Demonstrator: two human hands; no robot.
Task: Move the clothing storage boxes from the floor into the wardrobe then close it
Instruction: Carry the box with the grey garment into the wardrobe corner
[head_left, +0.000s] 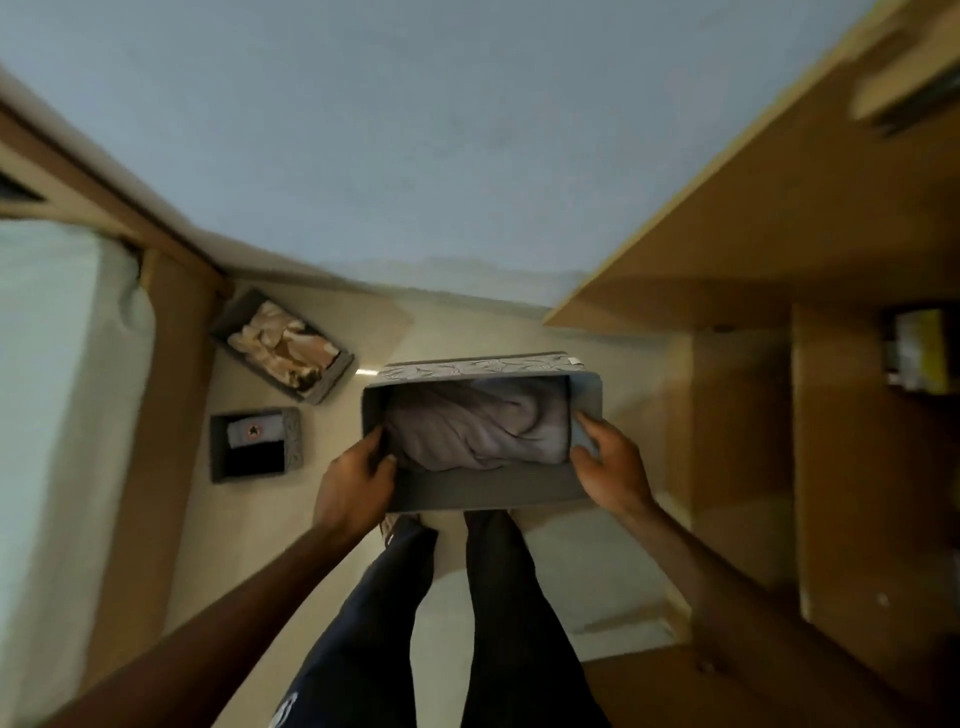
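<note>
Box (483, 491), left of the wardrobe (779, 249): my left hand (356, 483) and right hand (608, 462) curl over its end walls, for level carrying.

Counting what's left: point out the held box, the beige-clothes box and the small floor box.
held box (488, 488), head view, near wall
beige-clothes box (332, 382), head view, right wall
small floor box (293, 441), head view, right wall
</note>
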